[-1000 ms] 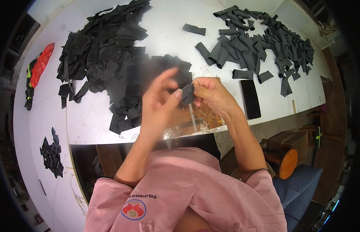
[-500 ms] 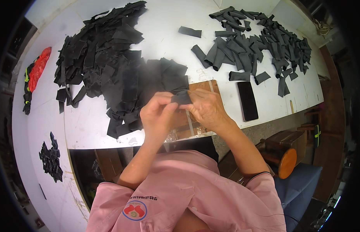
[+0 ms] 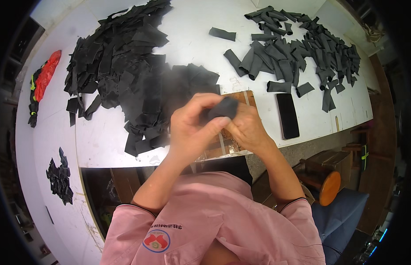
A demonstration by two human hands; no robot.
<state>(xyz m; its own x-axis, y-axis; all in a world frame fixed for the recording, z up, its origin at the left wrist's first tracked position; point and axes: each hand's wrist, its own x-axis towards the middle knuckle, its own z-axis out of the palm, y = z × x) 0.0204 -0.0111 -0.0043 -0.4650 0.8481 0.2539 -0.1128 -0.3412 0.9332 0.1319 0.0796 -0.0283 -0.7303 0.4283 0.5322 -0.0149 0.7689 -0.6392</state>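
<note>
Both my hands meet over the near edge of the table, around a small black fabric piece (image 3: 225, 109). My left hand (image 3: 191, 128) grips it from the left, its thumb pressed along the lower edge. From the other side, my right hand (image 3: 251, 129) is closed round it, with its fingers partly hidden. The fabric bulges up between the hands in a rounded, tube-like shape. A brown cardboard piece with tape (image 3: 246, 98) lies under the hands. Just left of them spreads a large heap of flat black fabric pieces (image 3: 141, 84).
Dark grey fabric tubes (image 3: 276, 59) lie in a loose pile at the far right of the white table (image 3: 187, 26). A black phone (image 3: 288, 115) rests right of my hands. A red plastic bag (image 3: 47, 75) and small black scraps (image 3: 59, 179) lie left. An orange-topped stool (image 3: 330, 187) stands below the table.
The fabric piece was held stretched flatter between my fingertips; now it is bunched and rounded upward. My left hand has come in under and against my right.
</note>
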